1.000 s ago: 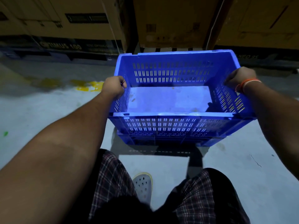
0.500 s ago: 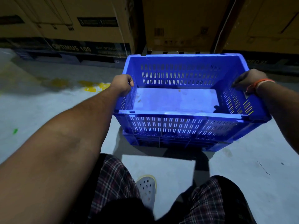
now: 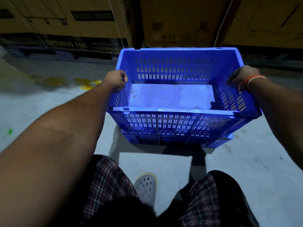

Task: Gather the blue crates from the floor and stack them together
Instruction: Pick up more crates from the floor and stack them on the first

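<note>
Crate (image 3: 177,122) before "OPTIMUS 100" carton (image 3: 65,44)

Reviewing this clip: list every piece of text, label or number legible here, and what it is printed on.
"OPTIMUS 100": dark band along the bottom of the left cardboard box.
"3" and "1": black label higher on that box; its smaller wording is too blurred to read.
"NEO": partial, blurred, on the dark band of the right box.
Barcode sticker on the middle box: unreadable.
Blue crate: no text visible.
</note>
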